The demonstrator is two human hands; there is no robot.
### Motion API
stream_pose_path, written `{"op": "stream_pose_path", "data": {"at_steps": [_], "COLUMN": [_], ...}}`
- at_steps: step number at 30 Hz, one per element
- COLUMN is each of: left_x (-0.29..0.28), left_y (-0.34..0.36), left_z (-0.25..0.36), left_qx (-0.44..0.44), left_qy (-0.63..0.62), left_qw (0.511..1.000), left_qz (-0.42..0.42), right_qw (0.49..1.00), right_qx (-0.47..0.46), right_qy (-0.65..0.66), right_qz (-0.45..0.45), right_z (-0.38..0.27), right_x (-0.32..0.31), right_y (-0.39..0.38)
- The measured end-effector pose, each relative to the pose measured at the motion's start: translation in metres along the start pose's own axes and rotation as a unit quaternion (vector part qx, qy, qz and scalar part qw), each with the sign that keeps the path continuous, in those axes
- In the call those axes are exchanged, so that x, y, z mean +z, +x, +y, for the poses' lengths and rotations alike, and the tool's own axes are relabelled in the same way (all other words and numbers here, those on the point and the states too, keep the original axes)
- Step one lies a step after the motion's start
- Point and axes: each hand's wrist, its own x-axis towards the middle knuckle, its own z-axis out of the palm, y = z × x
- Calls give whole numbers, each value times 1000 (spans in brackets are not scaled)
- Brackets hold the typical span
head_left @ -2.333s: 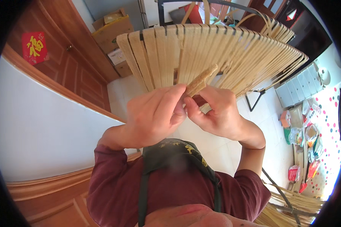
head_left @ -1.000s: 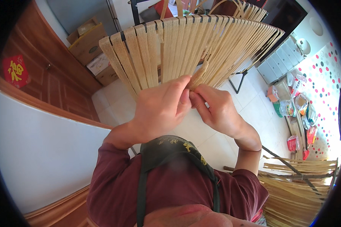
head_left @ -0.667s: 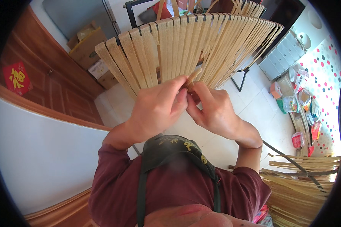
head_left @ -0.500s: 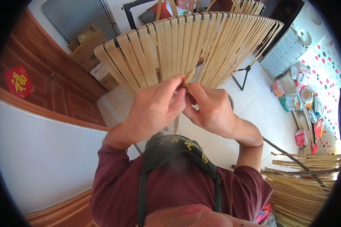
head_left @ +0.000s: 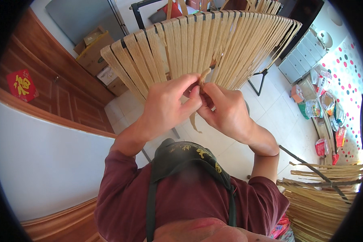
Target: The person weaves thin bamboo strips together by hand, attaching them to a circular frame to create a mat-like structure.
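A flat tan strip, folded or twisted at its upper end, is pinched between my two hands at chest height. My left hand grips it with thumb and forefinger. Close against it, my right hand has its fingers curled round the same strip. The loose tail of the strip dangles below the fingers. What the fingertips do in the fold is partly hidden. Just beyond my hands, many similar tan strips hang side by side over a dark rod.
A black metal stand supports the rod. More strips hang at the lower right across dark poles. Cardboard boxes stand by the brown door at left. Bags and a grey drawer cabinet line the right wall.
Both hands have shifted slightly to the right with the strip, whose tail has swung right. The upper end of the strip shows a little higher. Both hands keep their pinch.
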Motion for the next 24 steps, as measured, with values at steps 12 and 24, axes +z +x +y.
{"op": "stream_pose_path", "data": {"at_steps": [12,24], "left_x": [11,17], "left_y": [-14,-23], "left_z": [-4,13], "left_qx": [-1,16], "left_qy": [21,167], "left_qw": [999,986], "left_qz": [-50,-8], "right_qw": [988,976], "right_qx": [101,125], "right_qy": [119,175], "right_qz": [18,8], "right_z": [3,-3], "right_x": [-19,-13], "right_y": [-1,-10]}}
